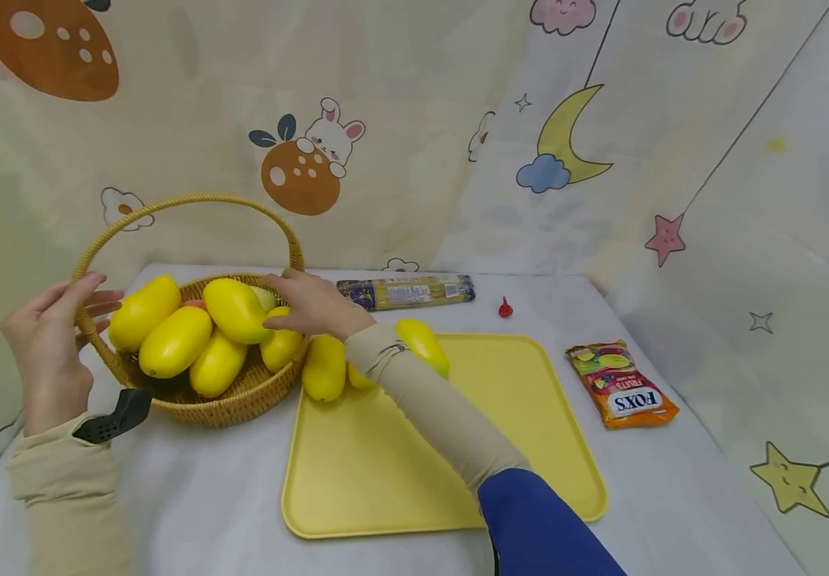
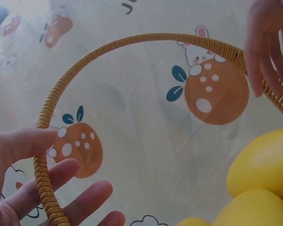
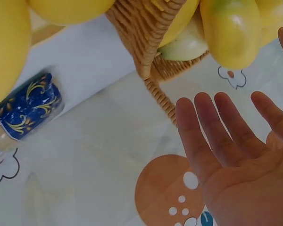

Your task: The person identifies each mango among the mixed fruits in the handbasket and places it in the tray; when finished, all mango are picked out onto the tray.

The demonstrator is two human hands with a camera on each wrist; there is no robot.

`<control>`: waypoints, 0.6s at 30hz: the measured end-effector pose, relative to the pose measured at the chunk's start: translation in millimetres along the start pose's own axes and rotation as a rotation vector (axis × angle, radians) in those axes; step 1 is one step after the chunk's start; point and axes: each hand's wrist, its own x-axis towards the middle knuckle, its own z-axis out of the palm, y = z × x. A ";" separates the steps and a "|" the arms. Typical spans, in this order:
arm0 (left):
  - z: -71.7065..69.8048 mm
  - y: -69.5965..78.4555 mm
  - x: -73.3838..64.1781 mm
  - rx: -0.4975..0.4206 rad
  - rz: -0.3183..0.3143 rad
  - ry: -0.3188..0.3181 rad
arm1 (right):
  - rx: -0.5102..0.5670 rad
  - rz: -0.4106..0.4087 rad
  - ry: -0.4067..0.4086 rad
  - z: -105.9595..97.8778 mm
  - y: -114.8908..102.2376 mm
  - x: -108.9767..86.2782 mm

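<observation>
Loose left hand (image 1: 50,348), fingers spread with the handle (image 1: 198,198) between thumb and fingers; your right hand (image 1: 321,304) is empty, fingers extended at the basket's (image 1: 234,413) right side. Yellow fruits (image 1: 174,342) sit inside; others lie around the tray's (image 1: 386,480) far-left edge. Looks like you're loading the basket; next move probably calls for steadying the handle while your right picks from the tray.

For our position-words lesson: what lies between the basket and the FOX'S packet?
The head view shows the yellow tray, some yellow fruit and the right forearm there.
</observation>
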 end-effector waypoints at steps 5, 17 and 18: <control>-0.3 -1.5 0.0 0.003 0.000 0.015 | -0.027 0.032 -0.021 5.1 -7.8 13.3; 0.7 -1.2 1.6 0.034 -0.022 0.042 | -0.049 0.081 -0.077 1.1 -21.6 37.7; 0.1 -1.0 1.8 0.041 -0.027 0.046 | -0.056 0.081 -0.080 1.4 -22.6 39.7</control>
